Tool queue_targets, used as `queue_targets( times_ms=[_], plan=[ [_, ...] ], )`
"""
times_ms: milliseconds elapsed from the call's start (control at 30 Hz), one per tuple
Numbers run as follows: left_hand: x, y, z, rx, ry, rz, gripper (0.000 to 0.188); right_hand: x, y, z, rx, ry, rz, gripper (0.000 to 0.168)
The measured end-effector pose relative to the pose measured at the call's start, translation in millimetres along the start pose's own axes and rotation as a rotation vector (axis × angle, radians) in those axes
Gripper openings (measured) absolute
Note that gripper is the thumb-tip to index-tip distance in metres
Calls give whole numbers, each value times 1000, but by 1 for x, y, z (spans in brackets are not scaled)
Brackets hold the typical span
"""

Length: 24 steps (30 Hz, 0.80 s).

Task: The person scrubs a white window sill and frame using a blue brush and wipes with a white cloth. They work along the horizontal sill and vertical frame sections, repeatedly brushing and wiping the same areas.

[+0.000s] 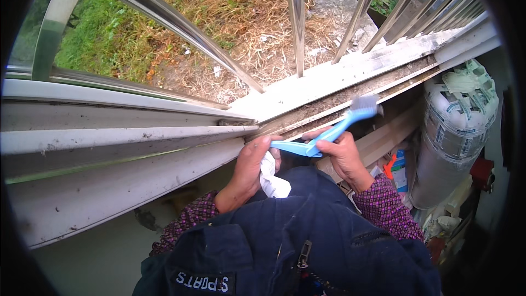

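Note:
A light blue plastic groove-cleaning brush [333, 131] is held between both hands, above the inner edge of a window track. Its dark bristles point up and to the right and look blurred. My right hand [343, 156] grips the brush around the middle, by its hinge-like joint. In my left hand [250, 168] are the thin end of the brush and a crumpled white tissue or paper [273, 181], which hangs down from the palm. Just beyond the hands runs the window track [324, 105], its channels filled with brown dirt.
A sliding window frame [123, 148] spans the left side. Metal security bars [296, 24] rise beyond the white sill [283, 90]. At right stands a tall wrapped cylinder [448, 144], near a cardboard piece [386, 131] and an orange plastic item [389, 167] below the sill.

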<state>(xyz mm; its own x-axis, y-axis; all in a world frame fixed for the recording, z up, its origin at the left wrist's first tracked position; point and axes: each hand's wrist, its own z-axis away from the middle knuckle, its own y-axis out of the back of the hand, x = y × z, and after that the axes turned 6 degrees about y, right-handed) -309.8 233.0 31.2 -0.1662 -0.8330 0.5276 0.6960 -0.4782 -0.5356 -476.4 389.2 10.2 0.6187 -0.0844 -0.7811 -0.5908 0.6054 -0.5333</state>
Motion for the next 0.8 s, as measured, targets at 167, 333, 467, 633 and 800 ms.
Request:
queue_targets(
  times_ms=[167,333,467,633,800],
  plan=[
    [-1,-2,-5,91,46,-70,33,-20,32,27,79,-146,67,33],
    [-3,-3,-5,7,125,-91,34,-76,20,46,-101,-160,216,49],
    [-5,2,-5,86,150,22,38,-66,25,52,-16,-72,600,41],
    [-7,2,-5,93,201,-96,37,-85,-20,42,-343,916,1548,46],
    [-11,9,-3,107,201,-28,40,-60,19,22,-447,711,1650,33]
  ],
)
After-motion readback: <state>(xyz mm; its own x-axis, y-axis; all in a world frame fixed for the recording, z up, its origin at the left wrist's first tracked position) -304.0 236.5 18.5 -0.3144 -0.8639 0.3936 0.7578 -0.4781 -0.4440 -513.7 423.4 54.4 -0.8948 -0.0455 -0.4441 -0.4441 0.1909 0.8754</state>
